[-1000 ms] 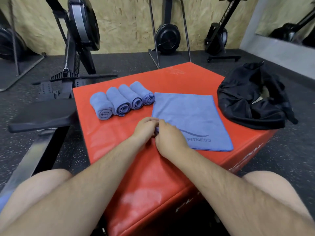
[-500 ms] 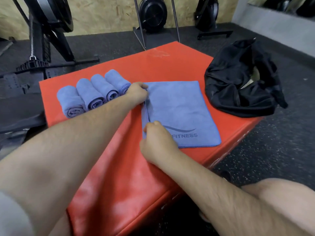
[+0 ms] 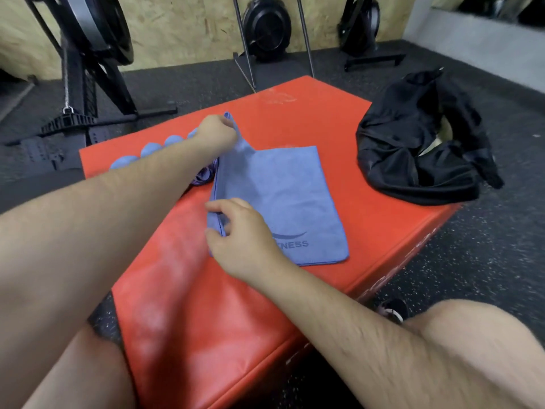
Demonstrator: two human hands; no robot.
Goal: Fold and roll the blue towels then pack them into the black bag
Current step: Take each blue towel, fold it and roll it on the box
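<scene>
The flat blue towel (image 3: 280, 202) lies on the red box (image 3: 182, 305), long axis running away from the person, its left edge pinched at the lifted far corner by the left hand (image 3: 216, 134) and nearer in by the right hand (image 3: 239, 231), black bag (image 3: 413, 149) off right.

4 rolled towels (image 3: 150, 149), 1 flat towel (image 3: 280, 196), 1 bag (image 3: 413, 149)

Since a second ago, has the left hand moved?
Yes. The left hand went from beside the right hand along the flat towel, toward the far side of the red box, and now pinches the far corner.
</scene>
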